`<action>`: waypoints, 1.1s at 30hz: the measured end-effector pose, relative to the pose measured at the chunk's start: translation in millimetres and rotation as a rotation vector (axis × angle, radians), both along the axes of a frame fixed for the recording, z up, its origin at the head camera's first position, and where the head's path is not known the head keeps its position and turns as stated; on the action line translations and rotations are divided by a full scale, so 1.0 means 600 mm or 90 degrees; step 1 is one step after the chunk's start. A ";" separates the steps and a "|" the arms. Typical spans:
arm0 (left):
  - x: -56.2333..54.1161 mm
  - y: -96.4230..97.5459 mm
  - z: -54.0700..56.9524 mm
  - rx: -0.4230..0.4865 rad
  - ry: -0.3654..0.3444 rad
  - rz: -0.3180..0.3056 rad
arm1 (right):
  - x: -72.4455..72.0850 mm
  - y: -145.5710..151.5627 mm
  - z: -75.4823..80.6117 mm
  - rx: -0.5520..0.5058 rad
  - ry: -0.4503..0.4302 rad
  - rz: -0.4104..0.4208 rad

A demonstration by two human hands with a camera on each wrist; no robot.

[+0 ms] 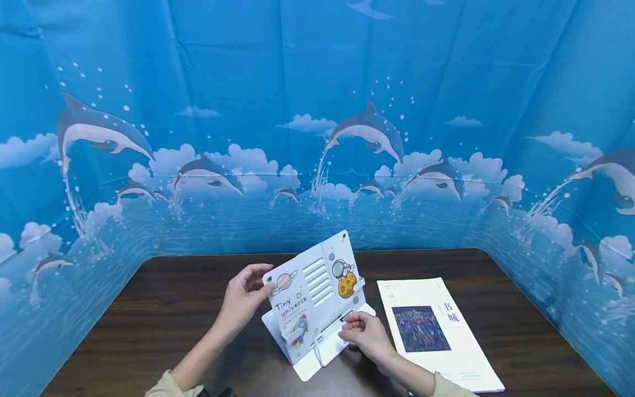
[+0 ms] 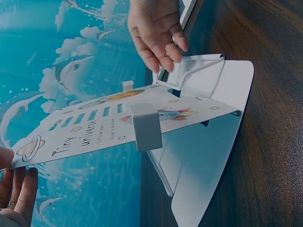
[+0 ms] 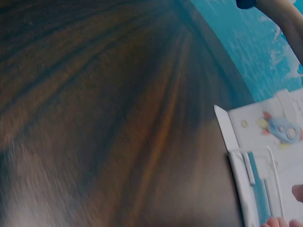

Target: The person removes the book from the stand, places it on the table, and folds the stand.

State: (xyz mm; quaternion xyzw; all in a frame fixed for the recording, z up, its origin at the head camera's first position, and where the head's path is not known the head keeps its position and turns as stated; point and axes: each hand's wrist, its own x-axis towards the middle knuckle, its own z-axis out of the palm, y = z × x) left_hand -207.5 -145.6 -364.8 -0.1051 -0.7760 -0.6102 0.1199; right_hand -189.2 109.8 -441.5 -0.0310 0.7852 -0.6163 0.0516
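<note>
A white book stand (image 1: 317, 295) printed "Tiny universe" leans on the table, its panel raised over a flat base (image 2: 199, 161). At the panel's upper left corner, my left hand (image 1: 243, 300) holds the edge between thumb and fingers. My right hand (image 1: 367, 335) is at the lower right of the panel, where its fingers grip a thin wire page holder (image 1: 349, 312), partly hidden by the fingertips. Another wire page holder (image 1: 318, 353) juts forward over the base on the left. Only fingertips of the right hand show in the right wrist view.
A white book (image 1: 468, 347) with a dark picture on its cover lies flat to the right of the stand. The dark wooden table (image 1: 149, 320) ends at a blue dolphin curtain (image 1: 278, 220), which surrounds the back and sides.
</note>
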 end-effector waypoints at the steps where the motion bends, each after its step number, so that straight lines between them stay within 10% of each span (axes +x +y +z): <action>1: -0.001 0.001 -0.001 -0.001 0.002 0.002 | 0.002 -0.003 -0.003 -0.007 -0.005 0.000; 33: 0.004 0.005 -0.009 0.020 0.018 0.005 | 0.004 -0.081 -0.029 -0.136 -0.018 -0.174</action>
